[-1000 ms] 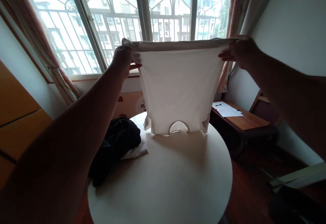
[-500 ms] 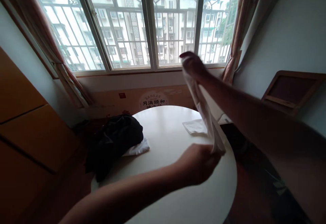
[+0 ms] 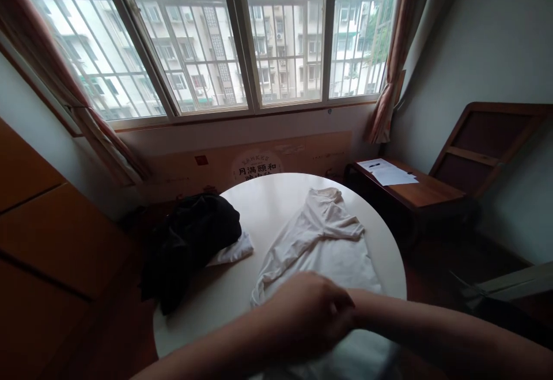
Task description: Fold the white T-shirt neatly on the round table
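A white short-sleeved shirt lies partly folded and creased on the round white table, its collar toward the window. Over its near part is my left hand, fingers curled in and slightly blurred; what they grip, if anything, is hidden. My right forearm comes in from the right and meets my left hand, so the arms cross. Behind the left hand, my right hand and its fingers are hidden. Left on the table, a black bundle of cloth rests on a white folded cloth.
A wooden chair stands right of the table, with white papers and a pen on it. A printed cardboard panel is below the barred window. An orange-brown cabinet stands on the left.
The white shirt, held up stretched between both hands, now lies spread on the table. My right hand has dropped from near the window to the near side; my left hand moved slightly nearer me.
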{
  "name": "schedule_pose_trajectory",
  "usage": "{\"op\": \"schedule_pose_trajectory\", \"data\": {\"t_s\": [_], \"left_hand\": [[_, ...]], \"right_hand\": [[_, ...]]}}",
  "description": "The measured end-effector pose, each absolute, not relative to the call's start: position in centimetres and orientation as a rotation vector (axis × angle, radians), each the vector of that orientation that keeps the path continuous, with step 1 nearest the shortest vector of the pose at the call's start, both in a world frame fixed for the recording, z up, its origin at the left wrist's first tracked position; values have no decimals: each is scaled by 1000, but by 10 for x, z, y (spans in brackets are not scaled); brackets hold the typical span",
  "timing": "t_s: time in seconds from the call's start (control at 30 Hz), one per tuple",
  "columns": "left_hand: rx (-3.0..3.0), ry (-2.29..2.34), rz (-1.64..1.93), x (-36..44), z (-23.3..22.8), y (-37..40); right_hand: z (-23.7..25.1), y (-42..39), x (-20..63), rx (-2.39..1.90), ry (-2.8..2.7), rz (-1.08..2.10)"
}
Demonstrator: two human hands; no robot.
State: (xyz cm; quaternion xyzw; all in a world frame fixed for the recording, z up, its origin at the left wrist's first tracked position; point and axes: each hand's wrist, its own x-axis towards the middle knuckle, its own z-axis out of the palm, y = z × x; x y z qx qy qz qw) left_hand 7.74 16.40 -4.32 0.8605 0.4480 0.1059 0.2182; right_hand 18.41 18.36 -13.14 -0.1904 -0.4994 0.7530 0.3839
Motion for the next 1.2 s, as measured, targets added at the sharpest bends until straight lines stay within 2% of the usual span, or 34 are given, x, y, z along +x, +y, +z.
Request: {"op": "schedule_pose_trajectory", "data": {"t_s": [0.07,0.13,0.17,0.23,0.3,0.53,0.63,0.73,0.87,1.0,1.07,1.13,1.2], "left_hand": [[2497,1213,383,54,-42,188],[2602,1300,362,46,-52,218],[2639,1316,348,49,-60,233],[2710,1329,268,66,-78,257],[2747,1327,222,91,-97,275],[2599,1339,351,140,-137,329],[2334,1498,614,120,-123,359],[1964,1692,945,70,-90,389],[1667,1881,1184,-2,-53,408],[1865,1900,1402,-6,-69,392],[2102,1746,1282,16,-97,371],[2385,1477,755,40,-130,344],[2531,1282,434,58,-158,314]], "right_hand": [[-132,196,223,-679,-1451,1695],[-134,211,264,-1110,-2029,853],[-137,217,284,-1361,-2072,505],[-145,222,315,-1598,-1999,316],[-158,219,332,-1665,-2005,323],[-203,192,335,-1429,-2259,225],[-208,190,348,-1409,-2225,238],[-204,187,362,-1370,-2242,302],[-192,193,374,-1317,-2239,538],[-184,237,382,-1490,-2015,570],[-181,276,383,-1618,-1895,492],[-179,321,381,-1724,-1831,431],[-176,363,378,-1810,-1803,384]]}}
